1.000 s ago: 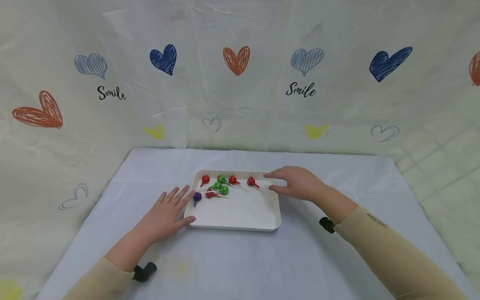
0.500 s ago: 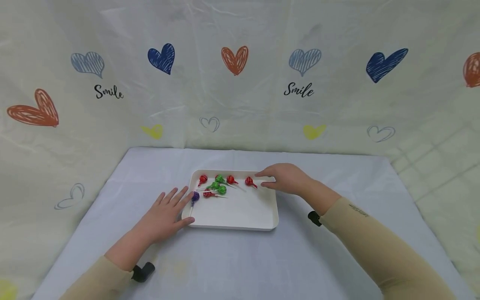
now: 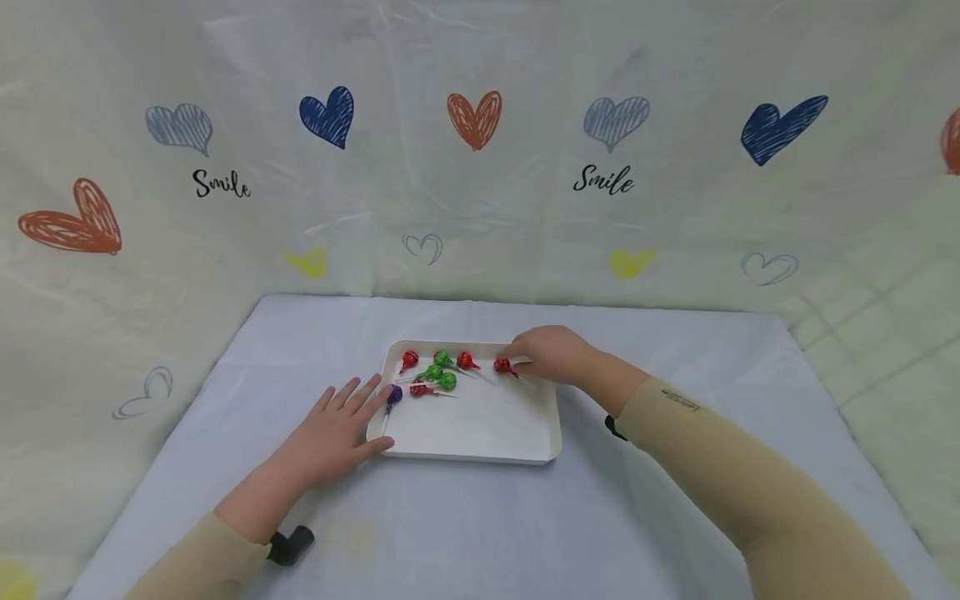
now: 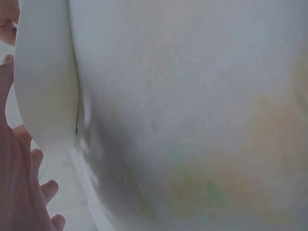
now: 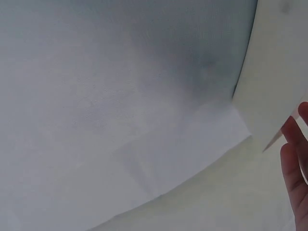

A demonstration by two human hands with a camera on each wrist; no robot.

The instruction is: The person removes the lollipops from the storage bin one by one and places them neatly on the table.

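Observation:
My left hand (image 3: 326,437) lies with spread, straight fingers on the left rim of a white tray (image 3: 480,429), beside a purple lollipop (image 3: 394,395). At the tray's back right, my right hand (image 3: 557,354) pinches a red lollipop (image 3: 502,365) between thumb and fingertips; its stick is partly hidden. Further left in the tray lie another red lollipop (image 3: 467,360), a green lollipop (image 3: 447,382) and several more red and green ones. In the left wrist view, fingers (image 4: 24,183) show beside the tray's outer wall. The right wrist view shows only part of the right fingers (image 5: 291,163).
A white cloth (image 3: 465,525) covers the table under the tray. Behind the table hangs a pale backdrop (image 3: 525,225) printed with hearts and the word Smile. A black wrist camera (image 3: 291,546) sits at the left sleeve.
My right hand has moved left over the tray's right rim to the red lollipop, and its thumb and fingers have come round it. My left hand stays on the tray's left side.

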